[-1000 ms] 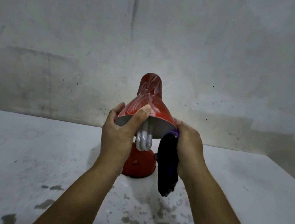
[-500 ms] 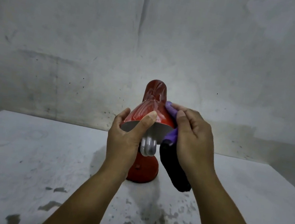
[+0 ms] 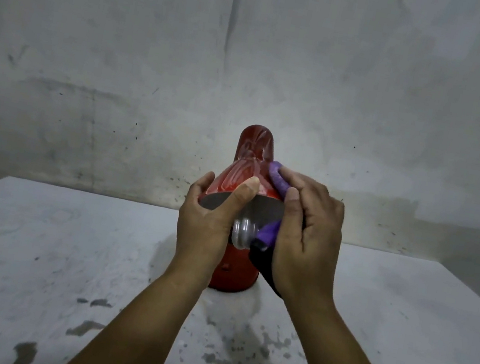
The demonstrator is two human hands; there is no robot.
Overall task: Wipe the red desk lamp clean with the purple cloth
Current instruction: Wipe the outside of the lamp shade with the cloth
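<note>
A red desk lamp [image 3: 252,158] stands on the white table [image 3: 29,257], its shade tilted toward me with a white spiral bulb [image 3: 242,232] showing inside. My left hand [image 3: 209,224] grips the shade's left rim, thumb across the front edge. My right hand [image 3: 307,234] presses the purple cloth [image 3: 277,180] against the shade's right side. The cloth wraps under my fingers and its dark tail hangs down beside the round red base [image 3: 234,276]. The lamp's neck is hidden behind the shade and hands.
The table is stained, with grey patches of chipped paint near its front. A bare grey concrete wall [image 3: 253,57] rises close behind the lamp. Only the lamp stands on the table.
My right hand has lifted the cloth from below the shade's rim up onto the shade's right side and moved it higher. The left hand keeps its hold on the rim.
</note>
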